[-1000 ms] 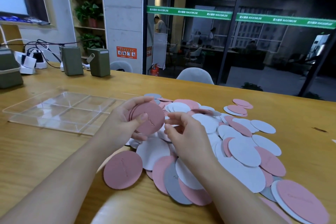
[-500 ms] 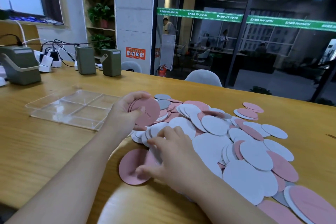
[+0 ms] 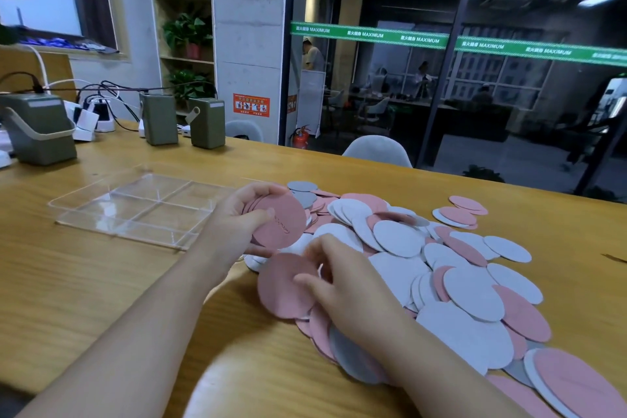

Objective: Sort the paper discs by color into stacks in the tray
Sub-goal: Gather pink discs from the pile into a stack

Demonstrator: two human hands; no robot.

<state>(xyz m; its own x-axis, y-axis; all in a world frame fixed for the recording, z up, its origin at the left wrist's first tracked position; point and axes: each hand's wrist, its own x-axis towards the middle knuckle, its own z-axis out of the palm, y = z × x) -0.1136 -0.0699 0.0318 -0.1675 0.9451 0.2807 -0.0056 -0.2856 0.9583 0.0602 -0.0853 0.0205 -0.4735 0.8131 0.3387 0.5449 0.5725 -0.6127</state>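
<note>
On the wooden table, the right hand pinches a tilted pink disc.

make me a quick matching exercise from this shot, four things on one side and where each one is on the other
Things:
1. stack of pink discs
2. single pink disc
3. clear tray
4. grey disc

Places:
A. far edge of the pile
B. held in the left hand
C. on the table left of the pile, nothing in it
D. pinched by the right hand at the pile's near edge

Pairs: 1-B, 2-D, 3-C, 4-A
</note>
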